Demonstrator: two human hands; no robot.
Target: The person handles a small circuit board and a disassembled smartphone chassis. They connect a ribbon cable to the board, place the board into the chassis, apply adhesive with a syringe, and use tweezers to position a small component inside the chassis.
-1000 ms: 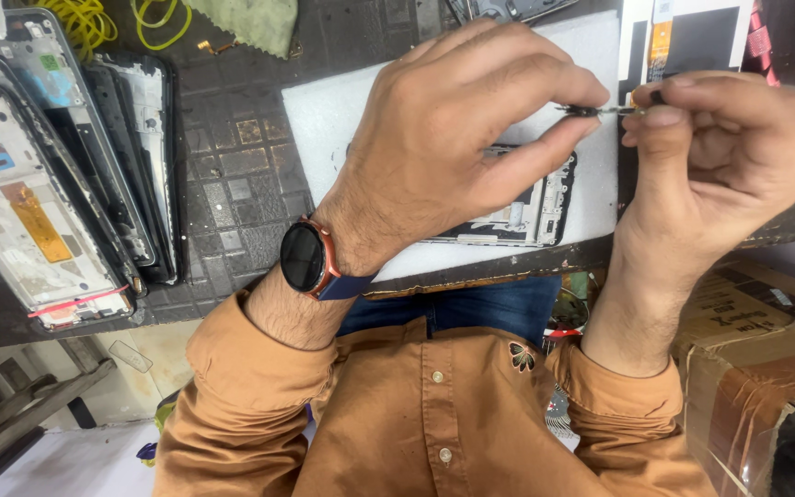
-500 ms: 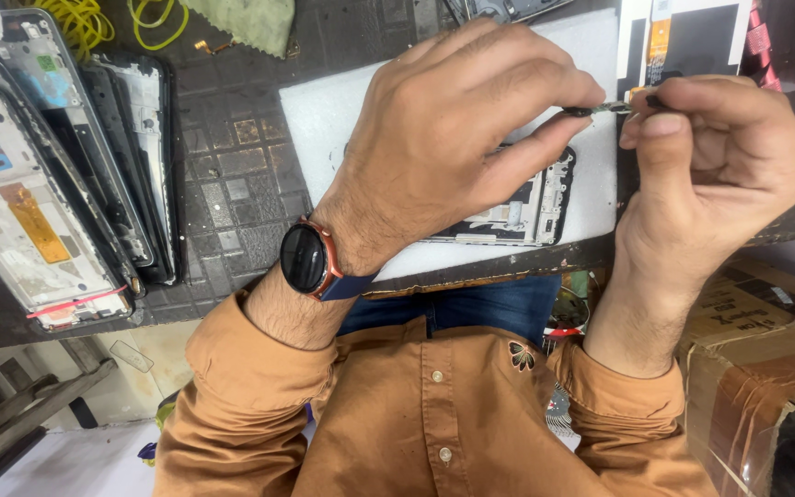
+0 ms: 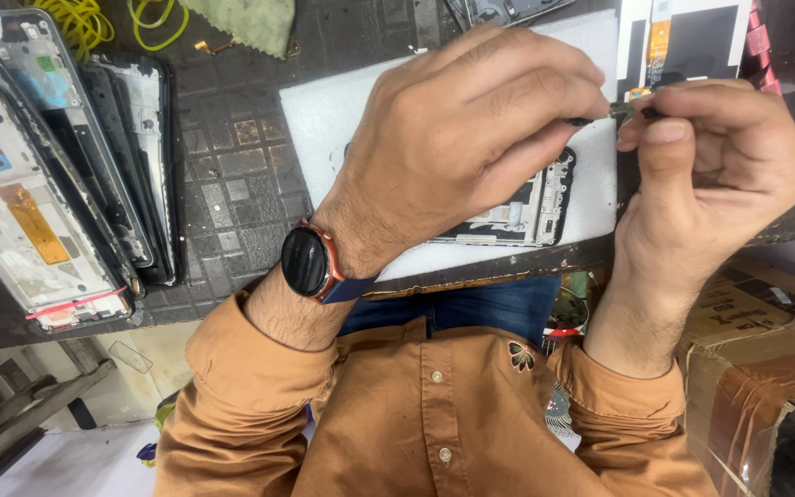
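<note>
Over the white mat (image 3: 324, 120) on the counter (image 3: 232, 184), left hand (image 3: 471, 138) and right hand (image 3: 710, 175) both grip-pinch a thin dark tool (image 3: 614, 112); phone frame (image 3: 535, 207) lies beneath the left hand.

My bench (image 3: 232, 175) is a dark, worn surface with a raised square-grid pattern, scuffed and dusty, its front edge chipped and rough. A white sheet (image 3: 324, 110) lies across its middle. Coils of yellow cable (image 3: 85, 23) and a green cloth (image 3: 250, 23) sit along the far edge, and a row of stripped phone frames (image 3: 57, 175) is stacked at one side. Below the edge I see a taped cardboard box (image 3: 756, 340), a wooden stool frame (image 3: 20, 414) and pale floor (image 3: 66, 460). The light is even and soft
</note>
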